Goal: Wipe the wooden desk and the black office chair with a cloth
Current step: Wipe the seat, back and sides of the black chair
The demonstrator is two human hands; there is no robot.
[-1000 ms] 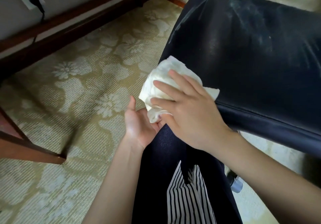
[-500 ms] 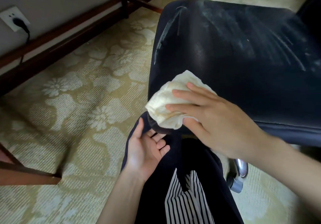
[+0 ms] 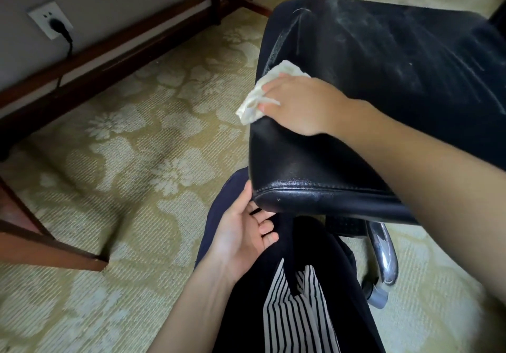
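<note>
Presently, the chair (image 3: 383,79) is shown from above, its seat streaked with dust toward the back. The right hand (image 3: 301,106) is pressed on the seat's left edge, fingers (image 3: 269,90) laid together, while the left hand (image 3: 241,237) is held palm-up beneath the front corner, loosely curled and empty. The cloth (image 3: 254,103) is trapped under the right fingers, partly overhanging the edge, so it could be pushed off and dropped.

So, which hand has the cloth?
The right hand, pressing the white cloth on the seat edge of the black chair. The left hand is open, palm up, by the seat's near corner, holding nothing.
</note>
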